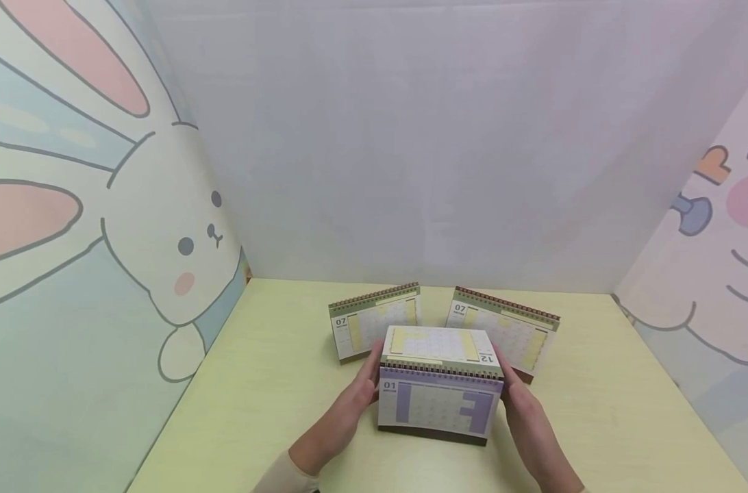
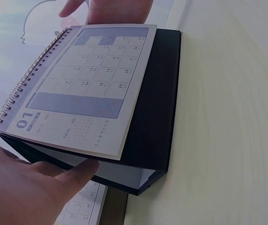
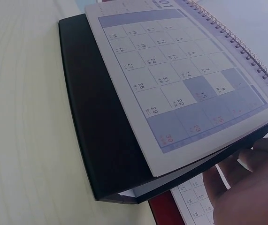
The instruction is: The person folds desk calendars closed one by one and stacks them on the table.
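A desk calendar point(image 1: 442, 407) with a purple January page facing front and a December page on its far side stands in the middle, spiral binding on top. My left hand point(image 1: 349, 404) holds its left side, and in the left wrist view the thumb point(image 2: 84, 171) lies along the open edge of the black stand point(image 2: 159, 93). On the opposite side my right hand point(image 1: 531, 418) grips the right edge; its fingers show bent at the side of the stand in the right wrist view. Parts of the fingers are hidden behind the calendar.
Behind stand two more desk calendars with July pages, one at the back left point(image 1: 377, 322) and one at the back right point(image 1: 500, 332), angled toward the middle. They rest on a pale yellow table point(image 1: 257, 411). A white cloth point(image 1: 411, 137) hangs behind, with rabbit-printed panels point(image 1: 158, 226) beside it.
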`<state>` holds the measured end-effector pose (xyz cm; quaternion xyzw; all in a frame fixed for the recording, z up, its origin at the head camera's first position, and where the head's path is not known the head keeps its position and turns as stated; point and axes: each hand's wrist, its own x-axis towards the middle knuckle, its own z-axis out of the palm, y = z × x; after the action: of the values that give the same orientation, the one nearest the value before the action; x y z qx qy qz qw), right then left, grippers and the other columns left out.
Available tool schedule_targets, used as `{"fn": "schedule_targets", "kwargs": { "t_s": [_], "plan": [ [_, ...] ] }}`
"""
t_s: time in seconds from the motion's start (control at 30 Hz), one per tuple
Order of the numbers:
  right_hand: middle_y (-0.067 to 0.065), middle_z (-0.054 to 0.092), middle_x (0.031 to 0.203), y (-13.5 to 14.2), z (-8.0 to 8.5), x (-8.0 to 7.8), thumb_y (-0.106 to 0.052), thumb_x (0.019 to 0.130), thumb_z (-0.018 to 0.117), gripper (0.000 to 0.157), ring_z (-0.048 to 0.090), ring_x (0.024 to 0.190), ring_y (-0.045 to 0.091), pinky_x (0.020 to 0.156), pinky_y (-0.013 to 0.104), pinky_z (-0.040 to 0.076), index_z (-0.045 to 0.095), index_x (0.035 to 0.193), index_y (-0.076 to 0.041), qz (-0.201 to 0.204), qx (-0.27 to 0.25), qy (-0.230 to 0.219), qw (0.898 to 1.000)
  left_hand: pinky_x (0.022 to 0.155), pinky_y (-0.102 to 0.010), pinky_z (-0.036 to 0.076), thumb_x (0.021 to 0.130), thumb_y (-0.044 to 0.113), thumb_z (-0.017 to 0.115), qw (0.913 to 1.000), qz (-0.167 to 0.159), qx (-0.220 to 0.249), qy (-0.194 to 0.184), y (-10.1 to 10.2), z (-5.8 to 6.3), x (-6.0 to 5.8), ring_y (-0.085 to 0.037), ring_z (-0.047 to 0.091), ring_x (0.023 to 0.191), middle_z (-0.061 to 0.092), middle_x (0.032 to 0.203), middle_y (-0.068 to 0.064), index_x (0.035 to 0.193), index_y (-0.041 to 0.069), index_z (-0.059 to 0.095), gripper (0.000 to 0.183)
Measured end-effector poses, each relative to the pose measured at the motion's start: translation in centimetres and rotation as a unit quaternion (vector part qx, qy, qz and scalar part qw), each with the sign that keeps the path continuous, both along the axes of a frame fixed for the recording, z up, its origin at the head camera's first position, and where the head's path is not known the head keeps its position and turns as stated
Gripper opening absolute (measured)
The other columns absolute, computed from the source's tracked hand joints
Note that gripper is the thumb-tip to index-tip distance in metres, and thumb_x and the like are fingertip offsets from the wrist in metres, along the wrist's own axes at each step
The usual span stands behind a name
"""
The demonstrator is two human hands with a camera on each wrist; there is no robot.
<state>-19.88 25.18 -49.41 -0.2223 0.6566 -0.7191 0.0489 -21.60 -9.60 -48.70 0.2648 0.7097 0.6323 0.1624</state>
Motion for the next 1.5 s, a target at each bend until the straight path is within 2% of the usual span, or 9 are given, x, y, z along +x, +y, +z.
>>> {"fn": "schedule_targets", "kwargs": {
  "t_s": [0.1,0.33,0.47,0.63,0.87,1.0,1.1,1.3,1.5],
  "plan": [
    [-0.004,-0.005,0.186,0.0,0.1,0.0,-0.026,0.119,0.009,0.058,0.011,0.159,-0.022,0.117,0.001,0.022,0.0,0.176,-0.016,0.002,-0.004,-0.002,1.0,0.134,-0.023,0.019,0.118,0.04,0.006,1.0,-0.007,0.002,0.0,0.0,-0.1,-0.1,-0.027,-0.008,0.172,-0.017,0.184,0.002,0.174,0.028,-0.014,0.061],
    [-0.001,-0.006,0.186,0.0,0.0,-0.1,-0.023,0.119,0.009,0.058,0.01,0.161,-0.02,0.119,0.001,0.021,0.0,0.175,-0.012,0.003,-0.013,0.009,1.0,0.13,-0.014,0.019,0.119,0.04,0.006,1.0,-0.008,-0.004,-0.003,-0.1,-0.3,-0.1,-0.027,-0.007,0.172,-0.016,0.184,0.003,0.174,0.027,-0.012,0.06],
    [0.002,-0.007,0.186,0.0,0.0,-0.2,-0.022,0.119,0.008,0.058,0.009,0.163,-0.016,0.121,0.001,0.02,0.0,0.175,-0.011,0.003,-0.015,0.017,1.0,0.131,-0.014,0.017,0.119,0.042,0.006,1.0,-0.003,-0.007,-0.003,-0.1,-0.3,0.0,-0.026,-0.009,0.172,-0.016,0.184,0.005,0.174,0.033,-0.011,0.058],
    [0.002,-0.009,0.186,0.0,0.1,-0.1,-0.022,0.119,0.008,0.058,0.008,0.163,-0.016,0.121,0.002,0.02,0.0,0.176,-0.013,0.004,-0.015,0.014,1.0,0.132,-0.016,0.015,0.118,0.043,0.005,1.0,0.001,-0.006,-0.007,-0.1,-0.4,0.0,-0.018,-0.009,0.171,-0.016,0.184,0.01,0.173,0.037,-0.012,0.058],
    [0.0,-0.006,0.186,-0.1,0.6,0.1,-0.024,0.119,0.008,0.059,0.009,0.163,-0.017,0.119,0.003,0.02,0.002,0.176,-0.014,0.002,-0.011,0.01,1.0,0.134,-0.022,0.022,0.118,0.043,0.002,0.9999,-0.013,-0.009,-0.004,-0.2,-0.3,-0.1,-0.029,-0.002,0.172,-0.014,0.184,0.008,0.174,0.031,-0.012,0.059],
    [0.001,-0.004,0.186,0.0,0.8,0.1,-0.023,0.119,0.009,0.058,0.012,0.163,-0.016,0.119,0.004,0.022,0.002,0.176,-0.013,0.002,-0.015,0.014,1.0,0.135,-0.024,0.021,0.117,0.044,0.0,0.9996,-0.015,-0.017,-0.016,-0.3,-0.3,-0.1,-0.029,0.0,0.173,-0.01,0.184,0.007,0.174,0.033,-0.01,0.059],
    [0.002,-0.004,0.186,0.1,0.8,0.0,-0.023,0.118,0.009,0.059,0.014,0.163,-0.014,0.12,0.004,0.022,0.001,0.176,-0.011,0.006,-0.022,0.018,1.0,0.134,-0.021,0.02,0.117,0.045,-0.001,0.9994,-0.013,-0.023,-0.024,-0.3,-0.2,-0.1,-0.028,0.001,0.172,-0.008,0.185,0.006,0.174,0.032,-0.009,0.06],
    [0.005,-0.004,0.186,0.0,1.1,0.2,-0.019,0.116,0.009,0.06,0.013,0.166,-0.008,0.123,0.005,0.02,0.001,0.175,-0.007,0.018,-0.041,0.043,0.998,0.137,-0.033,0.024,0.116,0.047,-0.002,0.999,-0.008,-0.034,-0.029,-0.3,-0.1,-0.1,-0.031,0.006,0.172,-0.005,0.185,0.003,0.175,0.029,-0.009,0.061],
    [0.007,0.002,0.186,-0.1,1.4,0.2,-0.014,0.115,0.009,0.061,0.016,0.167,-0.004,0.124,0.008,0.023,0.003,0.174,-0.003,0.023,-0.062,0.065,0.996,0.139,-0.04,0.022,0.116,0.047,-0.001,0.999,-0.006,-0.034,-0.03,-0.2,-0.1,-0.3,-0.033,0.007,0.173,-0.006,0.185,0.003,0.175,0.028,-0.008,0.062]
  ]
}}
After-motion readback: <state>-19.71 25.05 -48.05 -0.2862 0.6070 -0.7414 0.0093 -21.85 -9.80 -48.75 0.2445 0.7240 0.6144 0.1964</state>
